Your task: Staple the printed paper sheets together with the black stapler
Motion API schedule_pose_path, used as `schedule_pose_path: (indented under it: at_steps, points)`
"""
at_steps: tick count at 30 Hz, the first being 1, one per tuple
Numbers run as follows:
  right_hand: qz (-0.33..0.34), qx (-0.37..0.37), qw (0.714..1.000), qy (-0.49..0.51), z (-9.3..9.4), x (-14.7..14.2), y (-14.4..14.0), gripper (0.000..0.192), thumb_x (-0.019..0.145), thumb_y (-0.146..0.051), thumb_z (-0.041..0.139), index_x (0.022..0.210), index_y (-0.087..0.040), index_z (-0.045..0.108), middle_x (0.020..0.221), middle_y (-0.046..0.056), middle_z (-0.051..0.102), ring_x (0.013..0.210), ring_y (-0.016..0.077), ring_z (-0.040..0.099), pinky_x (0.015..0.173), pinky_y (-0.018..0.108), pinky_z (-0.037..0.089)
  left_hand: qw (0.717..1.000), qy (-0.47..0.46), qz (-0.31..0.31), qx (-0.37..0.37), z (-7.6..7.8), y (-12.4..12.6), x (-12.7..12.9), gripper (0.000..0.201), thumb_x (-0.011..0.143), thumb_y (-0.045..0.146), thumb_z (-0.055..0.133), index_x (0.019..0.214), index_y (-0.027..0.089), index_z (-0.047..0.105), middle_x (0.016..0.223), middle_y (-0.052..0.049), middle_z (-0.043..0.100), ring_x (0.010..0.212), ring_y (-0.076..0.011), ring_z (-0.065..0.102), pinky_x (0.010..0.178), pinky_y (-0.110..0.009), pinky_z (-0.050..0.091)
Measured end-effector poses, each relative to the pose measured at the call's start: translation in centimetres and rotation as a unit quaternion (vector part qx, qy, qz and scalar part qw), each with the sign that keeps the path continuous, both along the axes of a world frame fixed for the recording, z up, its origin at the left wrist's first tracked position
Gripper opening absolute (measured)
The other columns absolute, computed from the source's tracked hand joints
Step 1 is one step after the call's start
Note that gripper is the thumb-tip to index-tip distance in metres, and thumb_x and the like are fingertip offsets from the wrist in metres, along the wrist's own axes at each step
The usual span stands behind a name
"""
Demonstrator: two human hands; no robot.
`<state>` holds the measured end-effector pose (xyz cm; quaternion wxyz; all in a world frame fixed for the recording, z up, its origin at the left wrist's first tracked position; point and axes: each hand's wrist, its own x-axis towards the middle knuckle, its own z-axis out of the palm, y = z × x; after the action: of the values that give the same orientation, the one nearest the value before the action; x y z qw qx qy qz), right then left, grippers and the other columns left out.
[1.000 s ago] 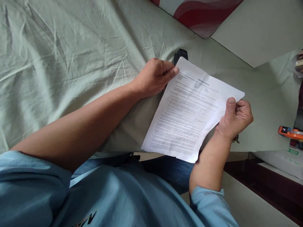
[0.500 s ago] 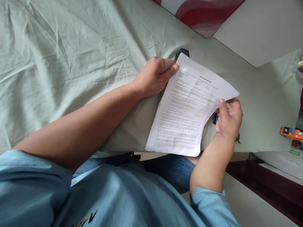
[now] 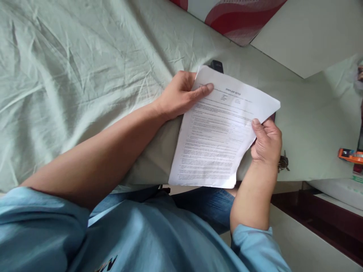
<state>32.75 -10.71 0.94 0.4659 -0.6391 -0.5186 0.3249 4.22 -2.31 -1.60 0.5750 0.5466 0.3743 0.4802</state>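
Note:
Between my hands is a printed paper sheet point(image 3: 215, 139), headed "Overleaf Notes" and filled with small text. It is bent, with its lower edge toward my body. My left hand point(image 3: 184, 92) grips the upper left side, the thumb lying on the print and the fingers behind it. On the right edge, my right hand point(image 3: 266, 139) pinches the sheet with its thumb in front, the other fingers mostly hidden behind. A black object point(image 3: 217, 66) shows partly past the sheet's top edge; what it is I cannot tell.
A pale green cloth point(image 3: 99, 56), wrinkled at left, covers the surface. Keys point(image 3: 283, 162) lie right of my right hand. At the far right is an orange and black object point(image 3: 350, 155). A red and white box point(image 3: 238, 20) and a white panel point(image 3: 306, 37) stand at the back.
The sheet has shifted slightly left and lies flatter. My left thumb reaches further over the print. My right hand has moved a little left, leaving more of the keys in sight.

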Motion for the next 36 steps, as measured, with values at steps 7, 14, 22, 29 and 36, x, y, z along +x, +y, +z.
schedule_pose_path:
  at_steps: [7, 14, 22, 29, 36]
  points:
    - [0.024, -0.023, 0.996, 0.078, -0.3, -1.5, 0.1, 0.045, 0.087, -0.063, 0.084, 0.116, -0.028, 0.078, 0.12, 0.006, 0.082, 0.127, 0.0267, 0.076, 0.117, 0.052, 0.059, 0.999, 0.008, -0.032, 0.008, -0.1, -0.1, -0.3, 0.06, 0.095, 0.079, 0.072, 0.085, 0.02, 0.07, 0.078, -0.005, 0.071, 0.079, -0.0241, 0.077, 0.064, -0.033, 0.061]
    - [-0.041, -0.014, 0.997, 0.067, -0.5, -0.6, -0.4, 0.039, 0.084, -0.057, 0.089, 0.104, -0.024, 0.081, 0.095, 0.003, 0.084, 0.098, 0.0258, 0.081, 0.098, 0.048, 0.066, 0.999, 0.013, -0.037, 0.006, 0.2, -0.4, 0.0, 0.055, 0.095, 0.076, 0.072, 0.089, 0.022, 0.069, 0.077, -0.005, 0.073, 0.077, -0.0237, 0.075, 0.063, -0.033, 0.063]
    - [-0.077, 0.021, 0.996, 0.046, -0.7, -0.6, -0.1, 0.039, 0.084, -0.056, 0.089, 0.103, -0.023, 0.081, 0.102, 0.004, 0.083, 0.095, 0.0239, 0.079, 0.092, 0.046, 0.068, 0.999, 0.007, -0.04, 0.0, 0.1, -0.3, -0.1, 0.054, 0.093, 0.075, 0.075, 0.09, 0.022, 0.068, 0.08, -0.006, 0.075, 0.079, -0.024, 0.077, 0.065, -0.033, 0.063]
    - [-0.08, 0.052, 0.993, 0.066, -0.5, -1.5, -0.1, 0.035, 0.089, -0.056, 0.086, 0.102, -0.025, 0.082, 0.1, 0.004, 0.084, 0.101, 0.0258, 0.081, 0.098, 0.051, 0.068, 0.999, 0.015, -0.048, -0.007, 0.1, -0.2, 0.1, 0.06, 0.093, 0.079, 0.073, 0.078, 0.022, 0.063, 0.069, -0.004, 0.067, 0.069, -0.0221, 0.072, 0.057, -0.034, 0.059]
    - [-0.077, 0.036, 0.994, 0.063, -0.9, -1.0, -0.1, 0.04, 0.084, -0.057, 0.09, 0.105, -0.024, 0.084, 0.102, 0.005, 0.085, 0.099, 0.0274, 0.081, 0.098, 0.056, 0.068, 0.999, 0.019, -0.048, -0.008, -0.1, -0.1, -0.1, 0.054, 0.092, 0.072, 0.079, 0.079, 0.022, 0.065, 0.066, -0.004, 0.067, 0.067, -0.0221, 0.071, 0.054, -0.034, 0.058]
